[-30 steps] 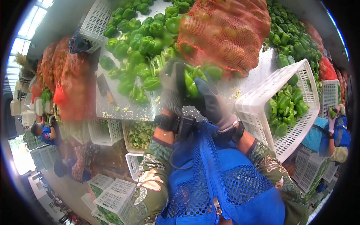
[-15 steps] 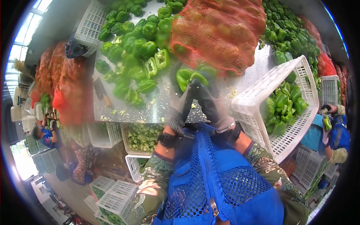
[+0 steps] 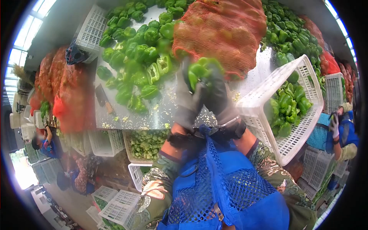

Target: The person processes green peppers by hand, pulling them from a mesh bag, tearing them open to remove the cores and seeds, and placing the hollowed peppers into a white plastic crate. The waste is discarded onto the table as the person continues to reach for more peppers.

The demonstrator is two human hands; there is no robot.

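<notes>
My left hand and my right hand, both in grey and black gloves, are closed around a green bell pepper above the front of the metal table. Motion blurs the fingers somewhat. Behind the pepper lies a red mesh sack with rounded produce inside. To the left, green bell peppers are heaped on the table, and two cut halves show pale insides. A knife with a wooden handle rests near the table's left edge.
A tilted white crate with green peppers stands at the right edge. Below the table's front left is a crate of pale green pieces. More peppers are piled back right. People work at both sides, including a person in blue.
The pepper has turned in my hands and risen slightly, with my grip shifting around it. The knife and the heaped peppers lie where they were.
</notes>
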